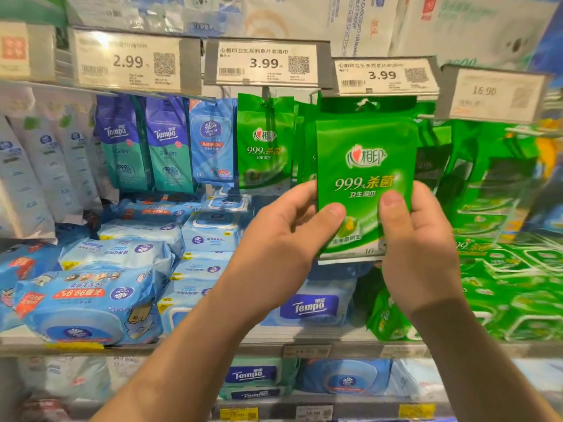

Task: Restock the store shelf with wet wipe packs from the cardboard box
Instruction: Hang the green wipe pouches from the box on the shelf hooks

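Note:
I hold a green wet wipe pack [364,166] upright in front of the shelf, just under the middle 3.99 price tag [385,75]. My left hand [286,239] grips its lower left edge, thumb on the front. My right hand [417,239] grips its lower right edge the same way. The pack's top hang hole sits at a peg below the tag, with more green packs [265,141] hanging behind and to the left. The cardboard box is out of view.
Blue and purple Tempo and Vinda packs [166,141] hang to the left. Stacked blue wipe packs [94,296] lie on the shelf below, green ones [511,269] at right. The shelf edge [182,345] runs across, with a lower shelf of packs beneath.

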Action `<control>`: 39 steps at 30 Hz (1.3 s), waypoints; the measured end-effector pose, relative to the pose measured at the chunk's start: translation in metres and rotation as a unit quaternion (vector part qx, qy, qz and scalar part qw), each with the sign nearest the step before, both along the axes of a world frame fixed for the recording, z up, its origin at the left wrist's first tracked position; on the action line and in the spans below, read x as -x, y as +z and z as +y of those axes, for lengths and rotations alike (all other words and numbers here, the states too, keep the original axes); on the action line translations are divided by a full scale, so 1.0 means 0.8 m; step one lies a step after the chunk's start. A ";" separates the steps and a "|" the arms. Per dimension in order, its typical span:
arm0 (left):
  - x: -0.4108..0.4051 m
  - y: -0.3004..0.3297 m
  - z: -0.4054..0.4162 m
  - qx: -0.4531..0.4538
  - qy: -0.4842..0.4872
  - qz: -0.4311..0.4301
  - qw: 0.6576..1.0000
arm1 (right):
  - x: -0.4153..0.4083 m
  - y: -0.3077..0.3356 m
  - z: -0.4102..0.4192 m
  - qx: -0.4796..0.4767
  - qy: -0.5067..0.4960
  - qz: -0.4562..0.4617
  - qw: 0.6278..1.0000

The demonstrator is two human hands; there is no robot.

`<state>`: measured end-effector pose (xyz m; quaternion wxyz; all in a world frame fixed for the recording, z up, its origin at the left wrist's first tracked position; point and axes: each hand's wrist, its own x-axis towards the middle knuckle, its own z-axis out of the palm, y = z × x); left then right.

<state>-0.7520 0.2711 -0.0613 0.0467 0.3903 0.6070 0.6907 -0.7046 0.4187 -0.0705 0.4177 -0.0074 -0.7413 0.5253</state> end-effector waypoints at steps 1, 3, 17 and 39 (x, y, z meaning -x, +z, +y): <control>0.002 0.002 0.002 0.000 0.000 0.003 1.000 | 0.002 0.000 0.000 0.003 -0.003 0.009 1.000; 0.008 0.005 0.006 0.003 0.007 -0.011 1.000 | 0.009 -0.004 0.000 0.020 0.014 0.001 1.000; 0.016 -0.014 0.010 0.009 0.049 0.033 0.998 | 0.017 -0.017 -0.004 0.031 -0.018 0.020 0.999; 0.081 -0.021 0.030 0.137 0.209 0.000 0.968 | 0.067 -0.012 -0.001 0.112 -0.010 -0.165 0.980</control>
